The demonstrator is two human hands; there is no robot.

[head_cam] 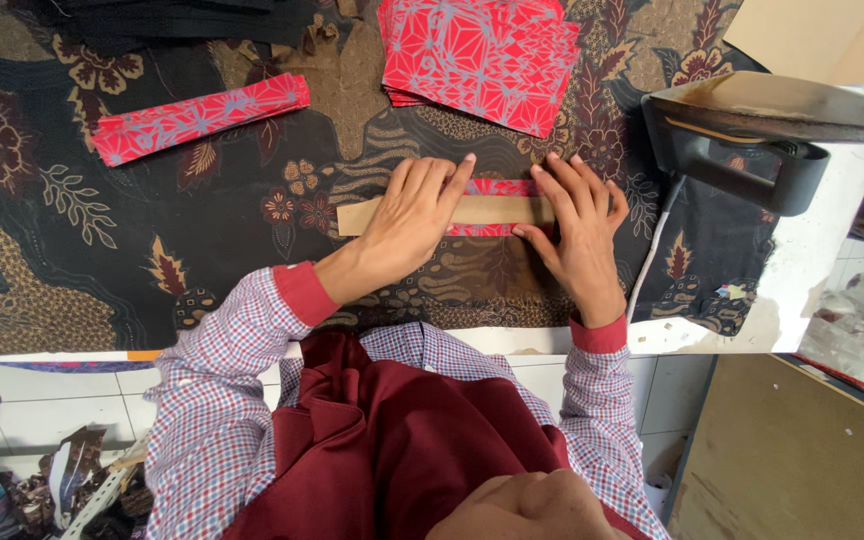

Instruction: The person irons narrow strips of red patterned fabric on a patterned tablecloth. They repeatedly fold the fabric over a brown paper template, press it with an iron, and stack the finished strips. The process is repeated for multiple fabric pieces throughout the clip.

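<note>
Left hand (414, 213) flat and open on cardboard strip (452, 211); right hand (576, 232) open, fingertips pinching red patterned fabric piece (500, 187) around it, mid-surface. One folded red band (199, 117) finished at left; stack of red squares (484, 55) unfolded; iron (752, 130) parked at right.

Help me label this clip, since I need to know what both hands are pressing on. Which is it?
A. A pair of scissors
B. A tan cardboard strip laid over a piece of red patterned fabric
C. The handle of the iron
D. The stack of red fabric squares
B: the left hand and right hand both lie flat on the tan cardboard strip, with red patterned fabric showing along its edges.
</note>
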